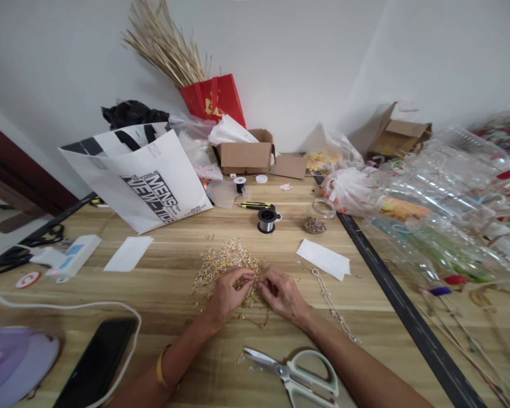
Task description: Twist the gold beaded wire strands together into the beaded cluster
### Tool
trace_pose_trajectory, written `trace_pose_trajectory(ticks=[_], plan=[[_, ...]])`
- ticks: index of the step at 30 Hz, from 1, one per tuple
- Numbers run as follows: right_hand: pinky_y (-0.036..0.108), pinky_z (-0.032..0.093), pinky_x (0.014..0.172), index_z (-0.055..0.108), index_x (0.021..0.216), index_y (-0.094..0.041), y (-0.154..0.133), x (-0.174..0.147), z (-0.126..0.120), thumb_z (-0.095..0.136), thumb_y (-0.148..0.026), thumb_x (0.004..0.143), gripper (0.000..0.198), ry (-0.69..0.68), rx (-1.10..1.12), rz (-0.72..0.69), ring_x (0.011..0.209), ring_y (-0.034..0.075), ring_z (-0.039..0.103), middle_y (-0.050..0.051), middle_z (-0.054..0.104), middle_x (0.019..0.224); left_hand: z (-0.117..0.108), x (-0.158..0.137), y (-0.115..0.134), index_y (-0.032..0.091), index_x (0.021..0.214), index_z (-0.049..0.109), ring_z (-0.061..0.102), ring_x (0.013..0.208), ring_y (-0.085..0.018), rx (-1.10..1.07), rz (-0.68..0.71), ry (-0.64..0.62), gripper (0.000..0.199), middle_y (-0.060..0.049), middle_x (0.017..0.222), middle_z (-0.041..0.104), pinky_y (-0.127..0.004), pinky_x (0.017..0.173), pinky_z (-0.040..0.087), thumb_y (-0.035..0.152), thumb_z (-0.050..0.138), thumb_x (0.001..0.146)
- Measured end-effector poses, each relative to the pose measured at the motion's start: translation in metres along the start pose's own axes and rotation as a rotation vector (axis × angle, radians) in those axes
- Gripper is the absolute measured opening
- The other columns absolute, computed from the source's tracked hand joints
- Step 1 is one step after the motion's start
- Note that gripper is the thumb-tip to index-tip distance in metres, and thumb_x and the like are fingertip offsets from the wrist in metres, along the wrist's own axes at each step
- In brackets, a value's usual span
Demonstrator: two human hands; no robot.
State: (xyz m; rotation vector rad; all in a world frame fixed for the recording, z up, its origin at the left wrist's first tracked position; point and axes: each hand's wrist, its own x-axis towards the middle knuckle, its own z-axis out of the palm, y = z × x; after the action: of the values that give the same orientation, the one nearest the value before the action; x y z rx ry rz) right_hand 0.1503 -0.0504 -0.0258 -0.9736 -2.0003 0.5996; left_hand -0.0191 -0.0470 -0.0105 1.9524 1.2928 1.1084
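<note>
Over a heap of small gold and clear beads (227, 258), my left hand (232, 289) is closed in a pinch. My right hand (283, 292) faces it, also pinched, with the fingertips of both hands almost meeting. Whatever lies between them is too small to make out. A thin gold beaded strand (261, 324) curves on the table just below the hands; whether it runs up into the fingers is unclear. To the right lies a beaded chain with a ring (331, 306). White-handled scissors (291, 374) rest in front, blades partly apart.
Behind the beads stand a wire spool (267, 221), a yellow-black cutter knife (255, 205) and a glass jar of beads (317, 218). White paper (323, 259) lies right. A phone (97, 362), cable and power strip (74, 258) are left; plastic bottles (412, 249) crowd the right.
</note>
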Motion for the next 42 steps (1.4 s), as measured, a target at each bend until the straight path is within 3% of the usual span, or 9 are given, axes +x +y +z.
trace_pose_trajectory(ticks=[12,42], plan=[[0.022,0.036,0.053,0.055,0.079,-0.018,0.0022,-0.0003,0.0004,0.047,-0.017,0.084,0.009,0.015,0.001,0.007,0.055,0.011,0.048,0.0,0.051,0.066,0.0,0.0023,0.0017,0.014,0.085,0.064,0.066,0.072,-0.016,-0.258,-0.193,-0.058,0.015,-0.005,0.076,0.07,-0.027,0.07,0.053,0.014,0.061,0.07],[0.022,0.036,0.054,0.055,0.079,-0.018,0.0029,-0.0016,0.0006,0.048,-0.018,0.086,0.01,0.034,0.021,-0.022,0.058,0.011,0.047,0.0,0.05,0.066,0.0021,0.0026,-0.0059,0.012,0.081,0.066,0.064,0.072,-0.017,-0.46,-0.348,-0.086,0.018,-0.006,0.075,0.069,-0.028,0.071,0.051,0.018,0.067,0.064]])
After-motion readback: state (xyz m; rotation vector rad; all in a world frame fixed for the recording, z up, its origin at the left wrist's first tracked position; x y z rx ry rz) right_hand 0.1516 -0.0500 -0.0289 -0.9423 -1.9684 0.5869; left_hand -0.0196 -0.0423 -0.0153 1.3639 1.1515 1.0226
